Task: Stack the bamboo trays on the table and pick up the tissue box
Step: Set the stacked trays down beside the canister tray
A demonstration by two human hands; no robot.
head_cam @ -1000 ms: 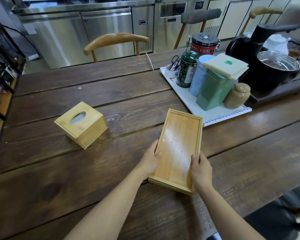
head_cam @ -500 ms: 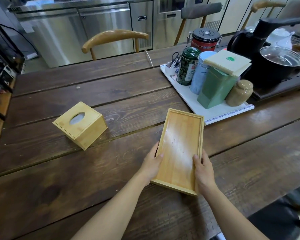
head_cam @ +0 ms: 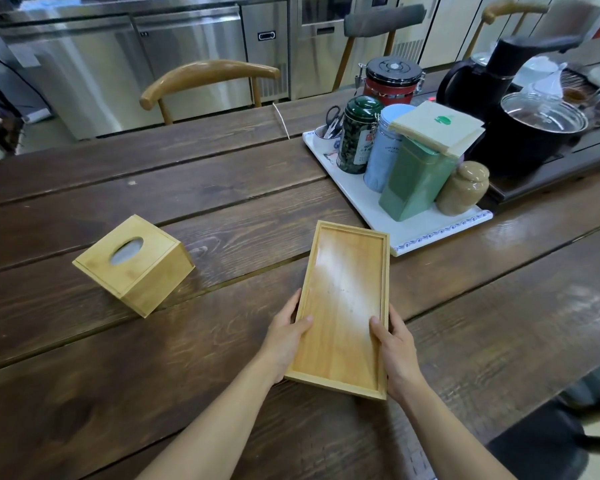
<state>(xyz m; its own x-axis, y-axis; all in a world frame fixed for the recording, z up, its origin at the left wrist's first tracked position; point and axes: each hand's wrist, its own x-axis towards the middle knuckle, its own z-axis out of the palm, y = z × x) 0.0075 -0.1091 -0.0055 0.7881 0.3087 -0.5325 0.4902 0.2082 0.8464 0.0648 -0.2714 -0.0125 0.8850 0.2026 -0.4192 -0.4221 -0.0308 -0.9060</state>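
Observation:
A long bamboo tray lies on the dark wooden table in front of me; I cannot tell whether a second tray sits under it. My left hand grips its left long edge, thumb over the rim. My right hand grips the right long edge the same way. A square bamboo tissue box with an oval slot on top stands to the left, apart from both hands.
A white tray at the right holds tins, jars and a cup with scissors. Behind it stands a black kettle and a pot with a glass lid. A wooden chair stands at the table's far edge.
The hands have stayed on the tray's two long sides; the tray seems settled flat on the table. The tissue box has not moved.

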